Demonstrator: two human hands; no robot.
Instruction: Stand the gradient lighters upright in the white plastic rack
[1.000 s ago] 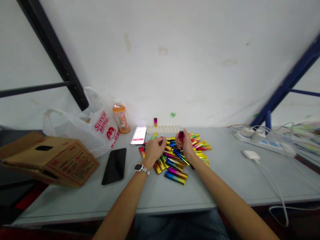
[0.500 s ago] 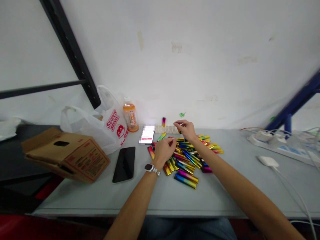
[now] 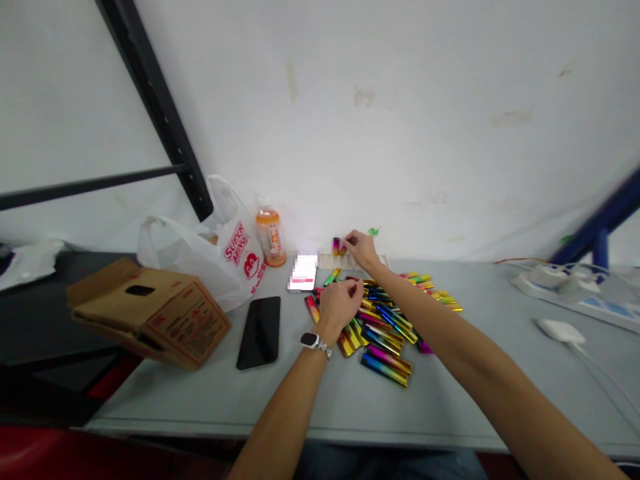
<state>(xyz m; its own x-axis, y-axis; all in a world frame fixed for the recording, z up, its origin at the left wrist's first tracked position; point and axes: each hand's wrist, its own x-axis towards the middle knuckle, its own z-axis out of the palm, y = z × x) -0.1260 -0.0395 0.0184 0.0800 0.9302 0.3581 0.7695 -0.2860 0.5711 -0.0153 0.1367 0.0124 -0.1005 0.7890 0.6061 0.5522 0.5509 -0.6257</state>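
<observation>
My right hand (image 3: pixel 363 248) pinches a small shiny magenta-and-gold tube (image 3: pixel 343 249) at the far side of the table. That tube leans slightly, right beside a similar upright tube (image 3: pixel 336 247) on a pale tray-like strip (image 3: pixel 327 262) with rows of small marks. Closer to me, my left hand (image 3: pixel 341 303) hovers over the left part of a pile of metallic gradient-coloured tubes (image 3: pixel 383 327). Its fingers are curled together, and what they hold, if anything, is hidden. Two tubes (image 3: pixel 385 367) lie side by side at the pile's near edge.
On the left stand an open cardboard box (image 3: pixel 185 320), a white plastic bag (image 3: pixel 235 253) and an orange drink bottle (image 3: pixel 271 233). A dark phone (image 3: pixel 259 333) and a lit phone (image 3: pixel 303 272) lie by the pile. A power strip (image 3: pixel 575 300) and white charger (image 3: pixel 561 331) are at right.
My right hand has moved left along the strip, bringing its tube next to the upright one. My left hand stays over the pile. The whole view has shifted slightly.
</observation>
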